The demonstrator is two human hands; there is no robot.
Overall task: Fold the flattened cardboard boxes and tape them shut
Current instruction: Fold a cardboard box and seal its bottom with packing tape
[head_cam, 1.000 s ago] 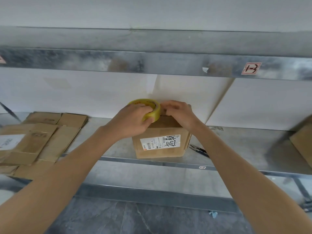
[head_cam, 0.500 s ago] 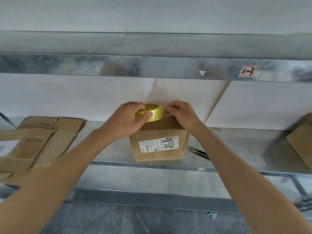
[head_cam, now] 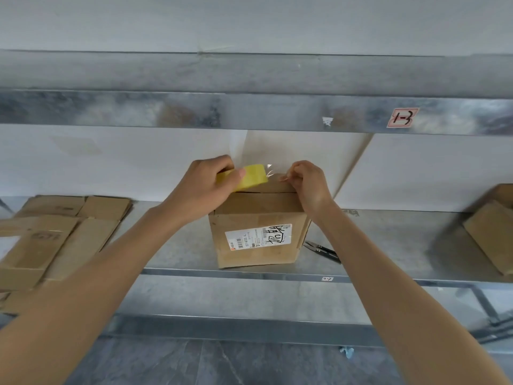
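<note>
My folded box (head_cam: 258,218) stood at the front edge of the metal shelf (head_cam: 172,245), bare shelf on either side, the upper beam (head_cam: 249,112) low overhead. My left hand (head_cam: 205,187) gripped the yellow tape roll (head_cam: 254,177) above the box top; my right hand (head_cam: 311,182) pinched the clear strip (head_cam: 274,173) drawn from it. Black snips (head_cam: 323,250) lay just right; flattened cardboard (head_cam: 55,234) well left. The box's white label (head_cam: 258,237) bore a barcode and handwriting I couldn't read; the beam's tag (head_cam: 402,117) read "1-3". The wall (head_cam: 138,162) behind was white.
</note>
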